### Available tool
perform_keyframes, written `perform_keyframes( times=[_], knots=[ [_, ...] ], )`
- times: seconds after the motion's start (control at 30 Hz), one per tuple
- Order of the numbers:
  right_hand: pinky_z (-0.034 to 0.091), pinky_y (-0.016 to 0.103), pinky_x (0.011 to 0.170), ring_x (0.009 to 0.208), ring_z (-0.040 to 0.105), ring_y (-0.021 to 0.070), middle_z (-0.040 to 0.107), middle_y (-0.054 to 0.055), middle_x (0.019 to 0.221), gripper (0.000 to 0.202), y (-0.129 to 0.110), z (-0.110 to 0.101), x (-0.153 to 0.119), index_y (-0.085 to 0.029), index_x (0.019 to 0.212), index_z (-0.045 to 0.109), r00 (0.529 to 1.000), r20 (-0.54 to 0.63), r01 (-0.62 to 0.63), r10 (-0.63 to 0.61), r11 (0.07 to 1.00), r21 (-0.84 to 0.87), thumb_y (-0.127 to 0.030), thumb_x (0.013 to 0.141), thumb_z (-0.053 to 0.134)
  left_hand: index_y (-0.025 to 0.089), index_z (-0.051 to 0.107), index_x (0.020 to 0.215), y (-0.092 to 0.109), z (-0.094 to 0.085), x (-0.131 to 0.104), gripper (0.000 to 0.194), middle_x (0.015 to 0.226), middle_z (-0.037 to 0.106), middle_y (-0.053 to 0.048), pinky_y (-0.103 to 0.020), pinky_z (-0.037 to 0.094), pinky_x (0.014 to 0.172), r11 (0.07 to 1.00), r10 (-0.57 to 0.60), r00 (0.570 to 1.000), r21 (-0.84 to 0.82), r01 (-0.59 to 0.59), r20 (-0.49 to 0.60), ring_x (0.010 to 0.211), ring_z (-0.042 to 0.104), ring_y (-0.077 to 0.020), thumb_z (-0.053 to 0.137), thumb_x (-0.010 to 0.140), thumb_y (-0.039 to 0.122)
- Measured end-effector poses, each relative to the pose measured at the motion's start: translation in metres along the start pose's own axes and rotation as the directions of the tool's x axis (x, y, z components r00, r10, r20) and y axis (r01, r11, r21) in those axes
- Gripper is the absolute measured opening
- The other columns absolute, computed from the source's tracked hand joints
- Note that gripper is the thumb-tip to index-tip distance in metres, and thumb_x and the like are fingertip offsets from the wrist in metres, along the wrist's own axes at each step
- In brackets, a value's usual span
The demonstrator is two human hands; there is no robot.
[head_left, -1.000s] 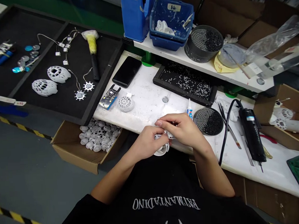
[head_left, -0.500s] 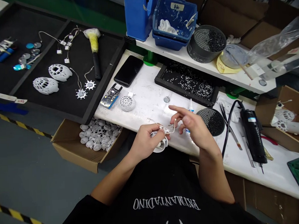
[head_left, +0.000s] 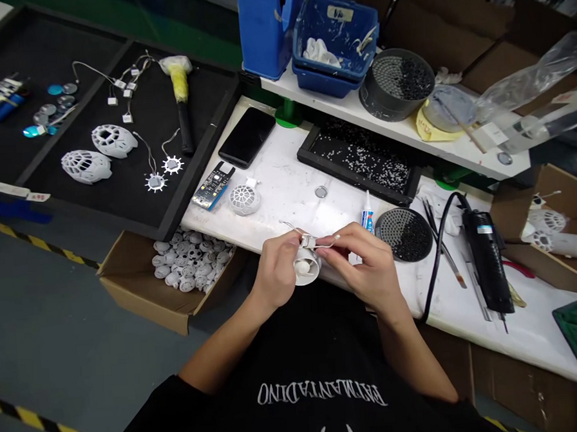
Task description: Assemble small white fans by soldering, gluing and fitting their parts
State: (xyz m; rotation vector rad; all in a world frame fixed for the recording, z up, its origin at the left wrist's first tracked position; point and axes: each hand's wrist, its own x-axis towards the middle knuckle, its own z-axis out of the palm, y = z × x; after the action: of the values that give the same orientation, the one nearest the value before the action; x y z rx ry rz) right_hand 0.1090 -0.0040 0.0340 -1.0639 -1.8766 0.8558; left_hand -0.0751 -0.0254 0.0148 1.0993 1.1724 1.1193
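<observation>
Close to my body, at the bench's front edge, my left hand (head_left: 276, 268) grips a small white plastic housing (head_left: 307, 268) with a round opening. Thin white wires stick out at its top, one toward the left and one toward the right. The fingers of my right hand (head_left: 368, 257) are pinched at the right side of the housing, on the white wire (head_left: 329, 242) there. Fingertips hide part of where the wires meet the housing. Beyond the hands a small round disc (head_left: 321, 192) lies on the bench, and a glue tube (head_left: 367, 215) stands near my right hand.
Left on the bench are a phone (head_left: 247, 137), a circuit board (head_left: 213, 186) and a webbed white shell (head_left: 244, 199). A black power tool (head_left: 488, 260) with a cord lies right, near a dish of black pellets (head_left: 403, 234). Below left sits a carton (head_left: 142, 282) of white shells.
My right hand has come down and left from above the bench and closed on the wire at the housing. The housing has tilted slightly in my left hand.
</observation>
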Motion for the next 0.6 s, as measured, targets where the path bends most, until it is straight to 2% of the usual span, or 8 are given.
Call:
perform_keyframes(
  times=[0.13, 0.27, 0.4, 0.5, 0.6],
  knots=[
    [0.052, 0.028, 0.061, 0.073, 0.061, 0.0112, 0.068, 0.002, 0.096, 0.022, -0.006, 0.002, 0.0, -0.024, 0.117, 0.078, 0.999, 0.035, 0.021, -0.02, 0.999, -0.031, -0.018, 0.095, 0.079, 0.018, 0.065, 0.086, 0.002, 0.001, -0.001, 0.045, 0.077, 0.061, -0.004, -0.034, 0.042, 0.07, 0.994, 0.078, 0.997, 0.082, -0.078, 0.005, 0.073, 0.053, -0.0196, 0.035, 0.109, 0.041],
    [0.054, 0.028, 0.065, 0.076, 0.062, 0.0116, 0.068, 0.002, 0.099, 0.023, -0.004, -0.001, 0.002, -0.025, 0.121, 0.078, 0.993, 0.118, 0.024, -0.022, 1.0, -0.018, -0.018, 0.099, 0.074, 0.02, 0.063, 0.083, -0.001, 0.001, 0.0, 0.044, 0.078, 0.063, -0.004, -0.033, 0.047, 0.073, 0.998, 0.011, 1.0, 0.064, -0.011, -0.01, 0.076, 0.057, -0.0202, 0.035, 0.109, 0.041],
    [0.056, 0.029, 0.075, 0.089, 0.068, 0.0143, 0.069, 0.005, 0.104, 0.021, 0.001, -0.011, 0.007, -0.023, 0.12, 0.077, 0.969, 0.217, 0.135, -0.118, 0.989, -0.066, -0.017, 0.1, 0.073, 0.021, 0.062, 0.08, -0.005, -0.002, -0.001, 0.044, 0.077, 0.064, -0.003, -0.034, 0.05, 0.077, 0.993, -0.012, 0.997, 0.113, 0.02, -0.071, 0.08, 0.06, -0.0219, 0.038, 0.108, 0.044],
    [0.057, 0.03, 0.077, 0.091, 0.068, 0.0159, 0.068, 0.005, 0.103, 0.017, 0.002, -0.014, 0.01, -0.022, 0.114, 0.076, 0.957, 0.228, 0.215, -0.181, 0.968, -0.13, -0.015, 0.098, 0.073, 0.021, 0.062, 0.079, -0.004, -0.002, -0.002, 0.046, 0.075, 0.063, -0.003, -0.034, 0.048, 0.073, 0.988, 0.016, 0.998, 0.155, -0.007, -0.059, 0.078, 0.059, -0.0214, 0.038, 0.109, 0.046],
    [0.056, 0.031, 0.075, 0.085, 0.066, 0.0162, 0.069, 0.004, 0.097, 0.016, -0.003, -0.009, 0.008, -0.021, 0.109, 0.072, 0.961, 0.18, 0.246, -0.209, 0.944, -0.219, -0.012, 0.096, 0.073, 0.021, 0.062, 0.08, 0.001, -0.001, -0.001, 0.047, 0.074, 0.06, -0.003, -0.034, 0.045, 0.07, 0.985, 0.05, 0.999, 0.169, -0.047, -0.017, 0.073, 0.055, -0.02, 0.034, 0.11, 0.044]
  ],
)
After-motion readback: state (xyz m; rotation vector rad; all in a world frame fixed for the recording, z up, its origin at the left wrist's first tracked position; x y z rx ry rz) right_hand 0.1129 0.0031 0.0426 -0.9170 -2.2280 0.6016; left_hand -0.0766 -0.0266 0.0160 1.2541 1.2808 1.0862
